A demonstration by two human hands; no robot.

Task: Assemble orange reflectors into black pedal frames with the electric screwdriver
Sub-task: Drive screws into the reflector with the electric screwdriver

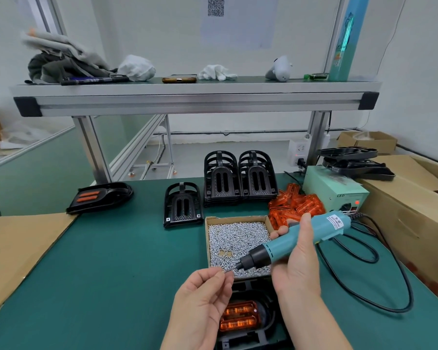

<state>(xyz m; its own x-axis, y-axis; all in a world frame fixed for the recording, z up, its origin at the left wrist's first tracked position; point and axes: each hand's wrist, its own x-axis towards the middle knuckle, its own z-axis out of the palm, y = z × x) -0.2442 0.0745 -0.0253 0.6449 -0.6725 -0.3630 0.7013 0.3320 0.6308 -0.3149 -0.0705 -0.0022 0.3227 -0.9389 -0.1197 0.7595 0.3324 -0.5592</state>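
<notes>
While the left hand (pixel 200 306) pinched a small screw (pixel 228 271) between thumb and forefinger and offered it up to the bit, the right hand (pixel 299 261) was wrapped firmly round the teal electric screwdriver (pixel 301 236), its tip angled down to meet the screw over the near edge of the screw box (pixel 234 218). Directly below, close to the table's front edge, lay the pedal frame in work (pixel 253 339), its orange reflector (pixel 239 315) seated in the slots but, by my reading, not yet screwed down. Progress looked early: one finished pedal (pixel 99 198) lay off to the left with its orange strips showing, while two stacks of bare black frames (pixel 239 178) and a lone frame (pixel 182 205) waited at the back. A good heap of loose reflectors (pixel 296 205) sat beside the pale green power unit (pixel 334 190), so there was plenty left to do. As for what was in the way, the screw box sat just beyond the working frame, crowding its far end. The screwdriver's black cable (pixel 364 274) looped wide across the mat on the right, near the cardboard carton (pixel 415 210), where it could drag.
</notes>
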